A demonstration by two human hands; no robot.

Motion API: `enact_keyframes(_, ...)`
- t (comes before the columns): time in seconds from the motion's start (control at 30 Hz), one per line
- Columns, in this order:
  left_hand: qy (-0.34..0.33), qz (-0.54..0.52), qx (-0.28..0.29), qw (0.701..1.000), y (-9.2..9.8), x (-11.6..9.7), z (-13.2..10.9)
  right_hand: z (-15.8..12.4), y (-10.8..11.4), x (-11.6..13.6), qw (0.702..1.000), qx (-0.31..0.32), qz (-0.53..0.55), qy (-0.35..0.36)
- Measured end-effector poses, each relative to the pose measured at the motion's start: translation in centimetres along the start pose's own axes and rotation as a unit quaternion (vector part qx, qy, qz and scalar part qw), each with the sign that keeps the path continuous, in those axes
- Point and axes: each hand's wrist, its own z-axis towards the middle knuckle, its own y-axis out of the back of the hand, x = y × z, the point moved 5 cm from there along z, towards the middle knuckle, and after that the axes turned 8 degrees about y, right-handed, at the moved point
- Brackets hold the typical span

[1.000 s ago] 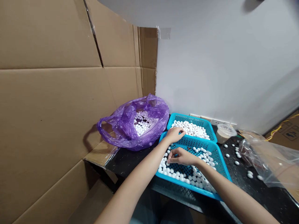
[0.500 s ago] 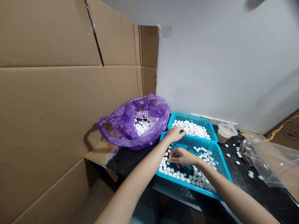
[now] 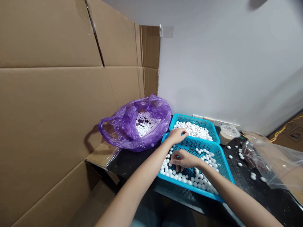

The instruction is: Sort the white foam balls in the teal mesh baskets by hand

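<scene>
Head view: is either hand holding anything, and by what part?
Nothing is clearly held. The left hand rests on the near tray's far rim. The right hand is over the white balls; a pinched ball cannot be told.

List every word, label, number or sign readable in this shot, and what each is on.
No text can be read in this view.
Printed marks on the cardboard carton at far right: too small to read.
Label on the lid of the round plastic tub: too blurred to read.
</scene>
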Motion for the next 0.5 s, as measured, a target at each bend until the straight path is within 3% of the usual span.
enact_keyframes(0.2, 0.007, 0.003, 0.009, 1.000, 0.0, 0.0, 0.0, 0.0, 0.1, 0.3, 0.998, 0.024, -0.057, 0.017)
enact_keyframes(0.33, 0.005, 0.003, 0.007, 1.000, -0.2, 0.1, 0.1, 0.0, 0.6, 1.2, 0.984, -0.013, -0.163, 0.070)
enact_keyframes(0.5, -0.002, 0.003, 0.002, 1.000, -0.2, 0.2, 0.1, -0.1, 0.5, 1.4, 0.983, 0.008, -0.173, 0.062)
